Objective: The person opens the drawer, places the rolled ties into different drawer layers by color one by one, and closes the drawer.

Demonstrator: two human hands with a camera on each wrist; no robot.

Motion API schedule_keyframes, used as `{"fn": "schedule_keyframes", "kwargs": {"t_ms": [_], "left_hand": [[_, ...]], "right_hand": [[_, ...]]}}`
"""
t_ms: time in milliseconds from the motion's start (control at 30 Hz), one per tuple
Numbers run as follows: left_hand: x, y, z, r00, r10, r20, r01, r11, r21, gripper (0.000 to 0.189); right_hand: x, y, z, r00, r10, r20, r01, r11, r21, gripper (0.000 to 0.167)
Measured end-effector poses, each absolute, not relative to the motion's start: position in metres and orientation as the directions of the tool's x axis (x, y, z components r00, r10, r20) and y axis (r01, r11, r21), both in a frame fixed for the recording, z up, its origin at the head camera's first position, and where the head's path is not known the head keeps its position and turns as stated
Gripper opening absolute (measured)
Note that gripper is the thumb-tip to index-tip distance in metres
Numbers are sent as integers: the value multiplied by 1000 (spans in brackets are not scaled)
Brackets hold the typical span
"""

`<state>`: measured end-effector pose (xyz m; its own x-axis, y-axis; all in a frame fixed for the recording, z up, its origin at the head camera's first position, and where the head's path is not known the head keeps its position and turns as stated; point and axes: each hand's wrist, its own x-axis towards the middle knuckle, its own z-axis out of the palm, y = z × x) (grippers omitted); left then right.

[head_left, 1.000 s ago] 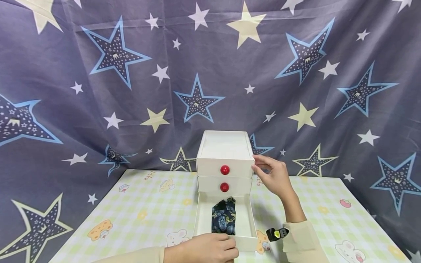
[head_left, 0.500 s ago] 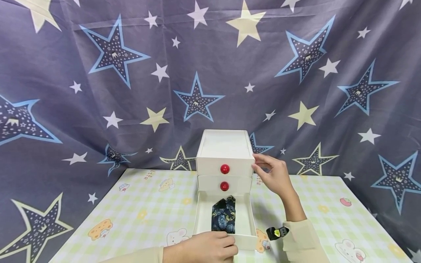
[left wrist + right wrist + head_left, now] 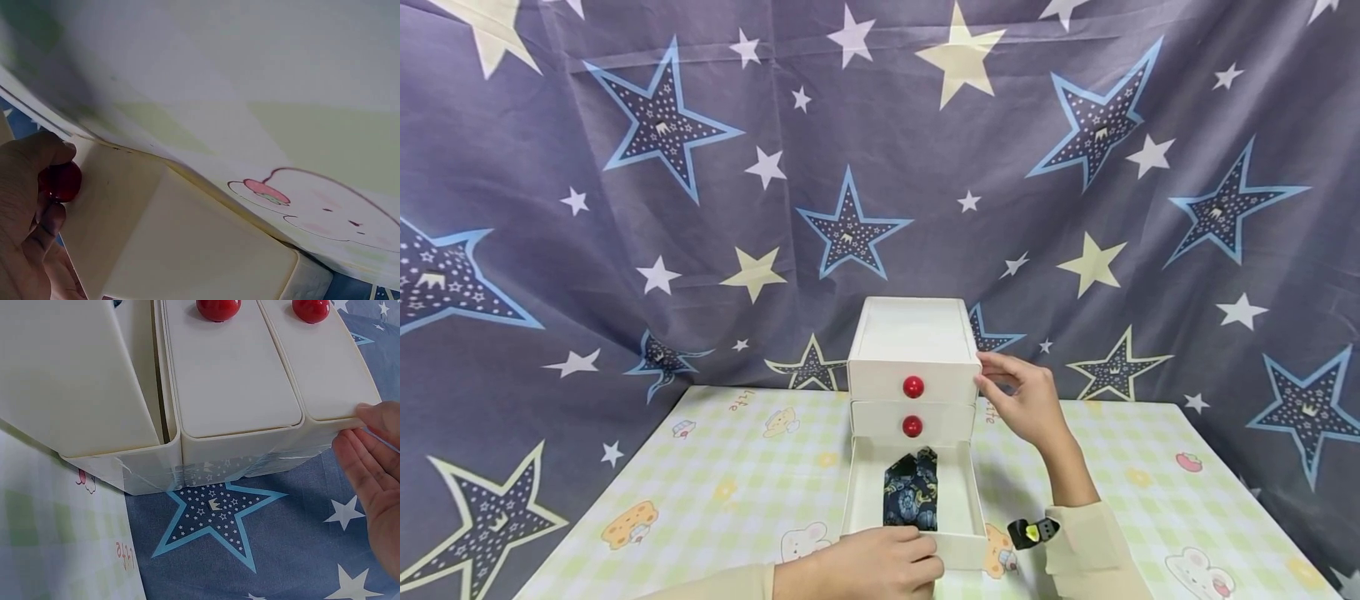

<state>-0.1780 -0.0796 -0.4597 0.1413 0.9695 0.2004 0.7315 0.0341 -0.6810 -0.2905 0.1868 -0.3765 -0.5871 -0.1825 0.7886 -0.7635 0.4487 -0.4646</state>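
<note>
A white three-drawer cabinet point(image 3: 913, 333) stands on the table, its bottom drawer point(image 3: 958, 492) pulled out. Inside that drawer lies what looks like a folded necktie point(image 3: 912, 496), dark with blue flowers. My left hand point(image 3: 868, 567) is at the drawer's front; in the left wrist view its thumb and fingers grip the drawer's red knob point(image 3: 62, 182). The head view hides that knob behind the hand. My right hand point(image 3: 1026, 404) holds the cabinet's upper right front edge, thumb on the front and fingers along the side, as the right wrist view shows.
The upper two drawers, with a red knob point(image 3: 913, 387) on the top one and another red knob point(image 3: 912, 426) below, are closed. A checked cloth point(image 3: 745, 492) covers the table. Behind hangs a dark star-patterned curtain point(image 3: 910, 142). A black strap point(image 3: 1032, 532) sits by the right sleeve.
My left hand and the bottom drawer's front sit very slightly closer to the cabinet. The right hand keeps its place on the cabinet edge.
</note>
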Motion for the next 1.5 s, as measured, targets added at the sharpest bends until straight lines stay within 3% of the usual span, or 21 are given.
{"fn": "schedule_keyframes", "kwargs": {"t_ms": [400, 700, 900, 1267, 1500], "left_hand": [[-178, -79, -456, 104, 977, 184, 716, 55, -695, 24], [-184, -80, -457, 122, 970, 210, 686, 70, -724, 30], [-187, -83, -458, 83, 980, 180, 674, 78, -735, 35], [-191, -83, -454, 61, 985, 159, 645, 83, -760, 20], [-192, -82, -452, 55, 988, 148, 629, 81, -773, 23]], "right_hand": [[-291, 187, -377, -587, -188, 787, -765, 447, -463, 33], [-291, 187, -376, -584, -191, 789, -764, 459, -454, 34], [-291, 187, -377, -582, -194, 789, -765, 459, -452, 34], [-291, 187, -376, -588, -189, 787, -758, 467, -455, 33], [-291, 187, -376, -591, -187, 785, -758, 462, -461, 33]]}}
